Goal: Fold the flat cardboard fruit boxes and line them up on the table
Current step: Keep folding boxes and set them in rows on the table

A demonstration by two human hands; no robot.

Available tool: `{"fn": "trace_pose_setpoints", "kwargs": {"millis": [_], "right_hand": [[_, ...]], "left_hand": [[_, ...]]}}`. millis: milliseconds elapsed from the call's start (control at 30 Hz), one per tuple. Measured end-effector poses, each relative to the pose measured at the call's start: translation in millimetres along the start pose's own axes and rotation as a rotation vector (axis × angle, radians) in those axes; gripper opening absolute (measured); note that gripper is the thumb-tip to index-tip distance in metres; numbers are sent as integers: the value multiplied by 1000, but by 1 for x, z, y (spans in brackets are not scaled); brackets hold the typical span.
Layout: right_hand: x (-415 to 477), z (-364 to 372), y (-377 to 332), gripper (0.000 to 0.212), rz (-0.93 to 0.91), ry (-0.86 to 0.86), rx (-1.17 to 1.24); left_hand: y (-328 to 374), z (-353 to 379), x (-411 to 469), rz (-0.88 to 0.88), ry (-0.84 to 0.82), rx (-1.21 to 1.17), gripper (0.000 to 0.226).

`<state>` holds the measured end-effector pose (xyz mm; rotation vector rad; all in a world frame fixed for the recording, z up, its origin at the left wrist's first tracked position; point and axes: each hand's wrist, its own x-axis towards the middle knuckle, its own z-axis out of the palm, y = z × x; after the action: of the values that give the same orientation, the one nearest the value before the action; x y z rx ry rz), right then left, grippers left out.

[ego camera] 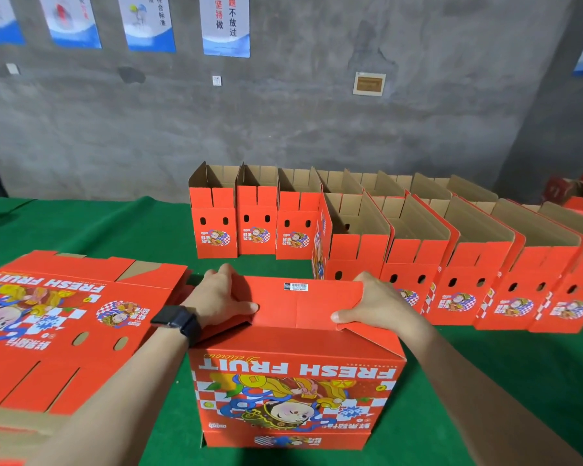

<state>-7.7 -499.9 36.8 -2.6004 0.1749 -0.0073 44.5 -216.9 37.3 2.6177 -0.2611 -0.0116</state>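
Box (pixel 297 381) sits upside down on the green worktop (pixel 115 227) at 6 o'clock, print inverted, closed red panel facing up.

Left hand (pixel 221 297) is on the panel's 9 o'clock end. Its thumb lies flat on top pointing to 3, and its fingers (pixel 220 271) wrap over the far-left corner, so it is grasping the box. Watch (pixel 177 319) on that wrist.

Right hand (pixel 374 304) mirrors it on the 3 o'clock end, thumb on top pointing to 9. The rest of the fingers drop over the right edge and are mostly hidden, but the grip looks closed on the box too.

Both thumbs sit just inboard of the side flaps. Barcode label (pixel 296 286) lies between the hands, near the far edge.

Flats (pixel 64 314) are stacked at 9 o'clock, just beside the box and under the left forearm.

Folded boxes (pixel 451 264) stand open-topped in two rows from 12 to 3 o'clock. The near row passes close behind the right hand, and the far row starts at 12.

Grey wall (pixel 283 129) behind, with posters (pixel 224 25) along the top.
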Motion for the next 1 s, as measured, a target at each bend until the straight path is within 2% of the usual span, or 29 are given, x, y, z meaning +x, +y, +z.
{"fn": "trace_pose_setpoints", "kwargs": {"millis": [133,200,300,400,467,500,567,667,700,767,833,900,1000], "right_hand": [[-4,-4,7,74,8,-58,302],[-5,-3,10,77,17,-58,361],[-4,-1,10,78,26,-66,361],[-5,0,11,88,52,-61,432],[-9,-1,14,100,116,-34,549],[-11,-1,17,102,165,-24,644],[-15,-1,23,90,261,-53,855],[-24,5,34,59,368,-164,1023],[-26,11,39,58,374,-188,1026],[-28,21,46,71,365,-206,987],[-31,22,43,83,346,-211,971],[-33,17,35,80,320,-180,983],[-34,8,27,68,269,-118,981]], "left_hand": [[-5,-5,1,13,-17,-171,51],[-7,-7,0,4,-15,-238,52],[-10,-3,1,-1,-11,-268,58],[-14,-2,1,-27,5,-342,79],[-20,-3,0,-122,0,-535,87],[-24,-4,-2,-167,-24,-672,82],[-33,-4,-7,-236,-115,-844,75],[-41,0,-11,-291,-150,-839,81],[-42,1,-10,-284,-121,-801,81],[-41,1,-10,-250,-62,-713,77],[-37,0,-11,-236,-13,-656,62],[-30,-6,-14,-225,45,-635,48],[-25,-19,-18,-208,78,-574,54]]}}
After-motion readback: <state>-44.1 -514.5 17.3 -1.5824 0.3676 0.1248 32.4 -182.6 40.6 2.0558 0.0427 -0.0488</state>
